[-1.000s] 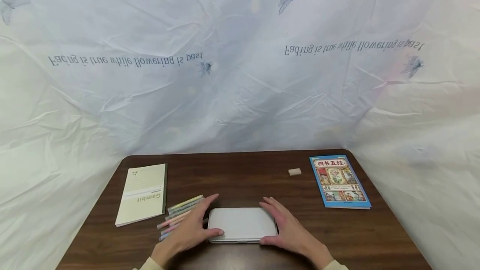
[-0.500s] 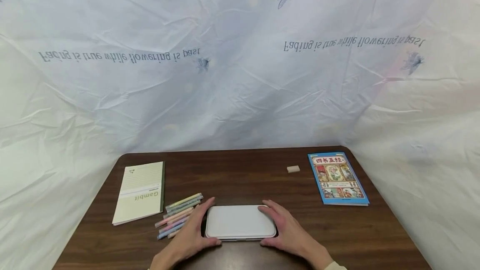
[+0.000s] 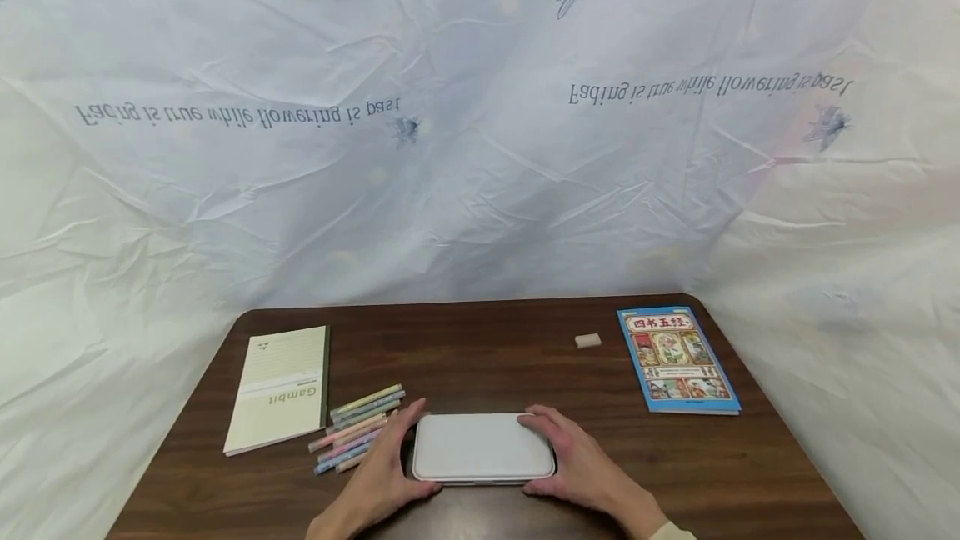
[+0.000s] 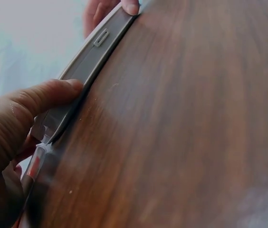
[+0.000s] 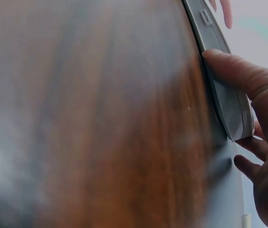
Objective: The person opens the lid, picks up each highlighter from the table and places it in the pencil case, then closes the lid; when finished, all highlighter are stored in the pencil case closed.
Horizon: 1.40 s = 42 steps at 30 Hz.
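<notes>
A flat white pencil case [image 3: 483, 447] lies lengthwise near the front of the table, between my two hands. My left hand [image 3: 378, 473] grips its left end, thumb along the front side and fingers round the far corner. At the right end my right hand [image 3: 581, 465] holds it the same way, its thumb on the front side. In the left wrist view the case's grey front side [image 4: 89, 54] shows a small raised clasp. The right wrist view has the right thumb [image 5: 241, 71] pressed on that side. Both hands' fingers are partly hidden behind the case.
Several pastel markers [image 3: 356, 432] lie just left of my left hand. Beyond them is a cream notebook [image 3: 277, 390]. A small eraser [image 3: 588, 341] and a blue-bordered book [image 3: 678, 361] lie at the back right. A white printed cloth [image 3: 480, 148] hangs round the table [image 3: 480, 357].
The left thumb has slid from the case's top down to its front side, and both hands have closed in on its ends. The head view has tilted slightly.
</notes>
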{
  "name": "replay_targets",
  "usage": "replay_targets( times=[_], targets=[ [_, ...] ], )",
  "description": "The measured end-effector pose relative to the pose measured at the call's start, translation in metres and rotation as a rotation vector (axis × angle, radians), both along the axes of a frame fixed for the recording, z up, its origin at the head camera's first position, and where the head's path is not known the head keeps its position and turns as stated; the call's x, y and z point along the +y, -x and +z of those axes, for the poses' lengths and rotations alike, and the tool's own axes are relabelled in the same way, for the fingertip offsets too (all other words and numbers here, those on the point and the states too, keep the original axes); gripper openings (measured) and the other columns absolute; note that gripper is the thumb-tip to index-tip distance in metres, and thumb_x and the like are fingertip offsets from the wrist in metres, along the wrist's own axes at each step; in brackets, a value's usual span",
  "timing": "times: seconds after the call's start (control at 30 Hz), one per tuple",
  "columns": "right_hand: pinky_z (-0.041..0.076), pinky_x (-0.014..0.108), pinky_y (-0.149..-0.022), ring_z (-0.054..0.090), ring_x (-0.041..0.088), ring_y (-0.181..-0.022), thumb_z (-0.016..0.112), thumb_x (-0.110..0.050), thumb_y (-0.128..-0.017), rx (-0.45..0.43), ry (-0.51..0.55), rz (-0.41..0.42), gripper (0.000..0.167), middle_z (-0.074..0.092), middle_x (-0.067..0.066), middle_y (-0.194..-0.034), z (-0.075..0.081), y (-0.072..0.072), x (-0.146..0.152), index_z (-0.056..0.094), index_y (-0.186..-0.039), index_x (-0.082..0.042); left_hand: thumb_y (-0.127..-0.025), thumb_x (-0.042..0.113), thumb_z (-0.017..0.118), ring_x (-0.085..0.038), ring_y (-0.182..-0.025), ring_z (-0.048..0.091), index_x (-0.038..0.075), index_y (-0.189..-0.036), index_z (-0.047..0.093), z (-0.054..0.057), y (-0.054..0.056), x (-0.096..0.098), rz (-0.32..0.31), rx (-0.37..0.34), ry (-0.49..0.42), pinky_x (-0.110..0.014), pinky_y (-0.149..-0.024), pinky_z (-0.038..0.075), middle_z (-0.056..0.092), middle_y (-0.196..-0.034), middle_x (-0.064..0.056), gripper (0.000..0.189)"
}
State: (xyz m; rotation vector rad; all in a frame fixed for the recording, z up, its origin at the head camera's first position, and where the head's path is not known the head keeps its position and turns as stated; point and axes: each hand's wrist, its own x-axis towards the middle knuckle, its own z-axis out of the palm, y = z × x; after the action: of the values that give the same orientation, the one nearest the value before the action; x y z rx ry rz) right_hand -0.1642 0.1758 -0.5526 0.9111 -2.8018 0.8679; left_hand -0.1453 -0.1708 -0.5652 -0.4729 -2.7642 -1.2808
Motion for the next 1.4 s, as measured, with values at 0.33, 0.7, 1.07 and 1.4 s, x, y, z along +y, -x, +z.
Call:
replay_targets(
  times=[0.33,0.7,1.07,1.4],
  targets=[
    [0.058,0.041,-0.095,0.064,0.016,-0.116,0.097,-0.051,-0.069,-0.020,0.003,0.038,0.078,0.059,-0.007,-0.135,0.005,0.009,0.002,0.066,-0.134,-0.021,-0.055,0.031,0.105,-0.038,-0.139,0.053,-0.002,-0.152,0.049,-0.013,0.006,-0.002,-0.040,0.270,-0.016,-0.020,-0.125,0.017,0.061,-0.148,-0.017,0.116],
    [0.057,0.035,-0.095,0.064,0.009,-0.111,0.094,-0.056,-0.071,-0.119,0.048,0.091,0.070,0.067,-0.010,-0.125,0.017,0.020,0.009,0.069,-0.126,-0.020,-0.056,0.036,0.106,-0.036,-0.136,0.056,0.001,-0.153,0.048,-0.017,0.006,-0.003,-0.033,0.253,-0.010,-0.015,-0.123,0.016,0.064,-0.143,-0.017,0.118],
    [0.052,0.031,-0.090,0.061,0.012,-0.108,0.091,-0.050,-0.079,-0.378,0.079,0.042,0.062,0.069,-0.002,-0.129,0.033,0.029,0.014,0.070,-0.130,-0.022,-0.054,0.032,0.106,-0.036,-0.132,0.058,-0.002,-0.156,0.044,-0.016,0.002,-0.002,-0.039,0.319,0.001,-0.019,-0.126,0.014,0.064,-0.141,-0.021,0.123],
    [0.050,0.037,-0.105,0.066,0.020,-0.122,0.086,-0.041,-0.089,-0.360,0.282,0.009,0.028,0.075,-0.005,-0.126,0.034,0.034,0.011,0.080,-0.112,-0.027,-0.058,0.033,0.104,-0.055,-0.144,0.042,0.005,-0.159,0.044,-0.017,-0.003,0.000,-0.003,0.240,-0.010,-0.009,-0.121,0.007,0.055,-0.155,-0.016,0.121]
  ],
)
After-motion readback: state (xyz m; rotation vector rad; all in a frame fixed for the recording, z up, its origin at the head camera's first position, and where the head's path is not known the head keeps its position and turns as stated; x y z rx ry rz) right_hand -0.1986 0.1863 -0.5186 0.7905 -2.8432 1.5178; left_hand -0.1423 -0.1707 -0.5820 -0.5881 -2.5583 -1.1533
